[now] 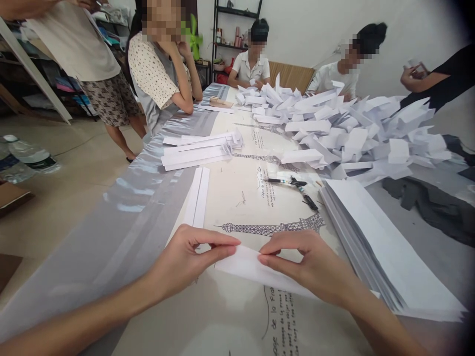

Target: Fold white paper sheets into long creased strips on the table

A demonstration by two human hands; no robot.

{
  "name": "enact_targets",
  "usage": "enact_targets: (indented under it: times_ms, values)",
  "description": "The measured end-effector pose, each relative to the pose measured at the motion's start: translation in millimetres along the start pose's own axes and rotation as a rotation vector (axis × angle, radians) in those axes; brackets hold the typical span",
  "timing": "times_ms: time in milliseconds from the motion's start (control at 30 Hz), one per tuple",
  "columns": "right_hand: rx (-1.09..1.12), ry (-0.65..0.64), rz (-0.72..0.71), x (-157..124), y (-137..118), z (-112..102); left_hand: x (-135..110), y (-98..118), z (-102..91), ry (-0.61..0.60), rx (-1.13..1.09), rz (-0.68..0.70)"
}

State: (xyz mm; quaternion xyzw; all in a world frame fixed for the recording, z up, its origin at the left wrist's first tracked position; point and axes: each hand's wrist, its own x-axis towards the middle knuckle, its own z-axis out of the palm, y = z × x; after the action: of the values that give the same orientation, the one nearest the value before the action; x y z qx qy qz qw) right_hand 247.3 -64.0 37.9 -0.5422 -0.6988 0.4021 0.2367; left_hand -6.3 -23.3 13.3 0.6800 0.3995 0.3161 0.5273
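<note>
A strip of white paper (245, 264) is held just above the table, between my two hands. My left hand (198, 249) pinches its upper edge between thumb and fingers. A little to the right, my right hand (302, 259) pinches the same edge, and its palm and wrist hide part of the strip. Beyond my left hand lies a folded paper strip (196, 198) with a lengthwise crease. To the right of my right hand rests a thick stack of white paper sheets (382, 237).
A large heap of folded white papers (356, 133) covers the far right of the table. More folded strips (200, 151) lie at the left, and pens (297, 183) lie mid-table on the printed tablecloth (237, 198). Several people are around the table; water bottles (31, 153) stand on the floor.
</note>
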Motion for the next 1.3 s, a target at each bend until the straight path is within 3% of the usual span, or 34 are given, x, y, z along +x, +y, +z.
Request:
enact_targets:
  times_ms: [267,500,600,833,1300]
  values:
    - [-0.021,0.003,-0.013,1.7,3.5,-1.1,0.7,2.0,-0.8,-0.019,0.027,-0.067]
    - [-0.001,-0.045,-0.012,2.2,6.6,-4.7,5.1,6.4,-15.5,-0.470,-0.045,-0.269]
    - [-0.002,-0.072,-0.018,1.9,6.1,-4.5,5.2,6.7,-20.4,-0.558,-0.037,-0.312]
    - [-0.008,-0.104,0.005,2.6,5.7,-5.4,5.5,7.4,-22.4,-0.597,-0.001,-0.305]
    - [0.021,-0.043,-0.014,3.3,8.9,-8.2,4.2,3.1,-12.3,-0.487,-0.044,-0.276]
